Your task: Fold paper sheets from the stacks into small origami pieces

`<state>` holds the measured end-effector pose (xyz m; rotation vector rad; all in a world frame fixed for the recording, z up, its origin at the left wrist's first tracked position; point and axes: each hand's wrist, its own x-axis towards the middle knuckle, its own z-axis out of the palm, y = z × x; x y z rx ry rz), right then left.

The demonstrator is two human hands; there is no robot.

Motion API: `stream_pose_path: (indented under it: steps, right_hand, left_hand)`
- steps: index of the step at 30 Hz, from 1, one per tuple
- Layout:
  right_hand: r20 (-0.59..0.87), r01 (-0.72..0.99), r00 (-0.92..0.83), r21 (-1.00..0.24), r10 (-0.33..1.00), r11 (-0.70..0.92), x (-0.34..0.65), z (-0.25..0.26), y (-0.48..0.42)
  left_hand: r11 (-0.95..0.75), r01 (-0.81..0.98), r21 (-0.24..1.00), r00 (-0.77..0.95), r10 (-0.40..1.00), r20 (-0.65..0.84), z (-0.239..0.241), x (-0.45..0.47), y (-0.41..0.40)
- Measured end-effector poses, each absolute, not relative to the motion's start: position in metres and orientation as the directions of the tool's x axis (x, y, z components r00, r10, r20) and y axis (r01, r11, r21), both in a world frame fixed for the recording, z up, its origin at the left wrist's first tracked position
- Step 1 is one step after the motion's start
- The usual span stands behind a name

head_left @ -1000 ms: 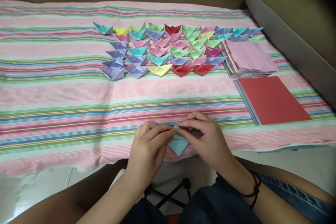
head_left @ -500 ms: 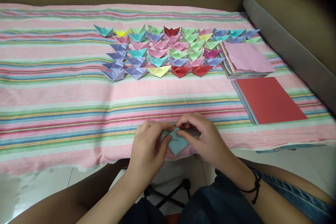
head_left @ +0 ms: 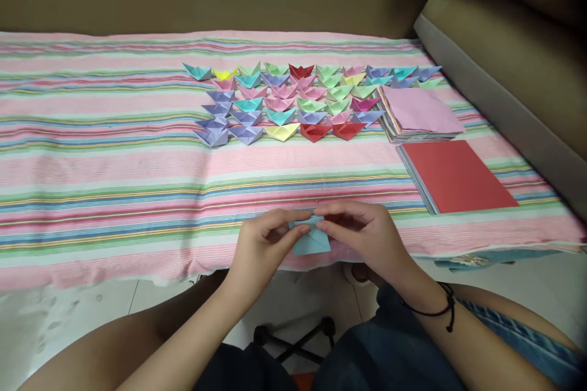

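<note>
Light-blue folded paper piece (head_left: 312, 245) near front edge of striped multicoloured cloth (head_left: 114, 168) | unfinished, we judge | our left hand (head_left: 255, 247) and right hand (head_left: 375, 238) pinch its top, nearly closed | beyond: multicoloured paper boats (head_left: 310, 106), complete; red-topped paper stack (head_left: 458, 176), unfolded

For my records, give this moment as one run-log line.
left hand: holding light-blue folded paper | right hand: holding same paper | beyond hands: rows of multicoloured folded-paper boats

Brown sofa (head_left: 499, 58), pale tiled floor (head_left: 92, 299).
</note>
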<state>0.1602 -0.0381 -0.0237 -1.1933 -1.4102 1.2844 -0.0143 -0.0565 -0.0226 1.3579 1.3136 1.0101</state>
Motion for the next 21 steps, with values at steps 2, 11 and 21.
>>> stream_pose_path:
  steps: [2, 11, 21]
  right_hand:
    - [-0.044, 0.069, -0.178, -0.997, 0.983, -0.032, 0.1609, -0.0232, -0.0378]
    - [-0.102, -0.050, -0.189, -0.992, 0.977, -0.113, 0.1594, -0.0252, -0.0371]
    - [-0.076, 0.003, -0.207, -0.997, 0.975, -0.077, 0.1587, -0.0236, -0.0364]
  left_hand:
    - [0.108, 0.146, 0.983, 0.074, 0.990, -0.120, -0.0195, -0.0140, -0.0560]
    - [0.185, 0.044, 0.982, 0.078, 0.979, -0.188, -0.0194, -0.0149, -0.0541]
    - [0.194, 0.057, 0.979, 0.095, 0.975, -0.199, -0.0187, -0.0145, -0.0530]
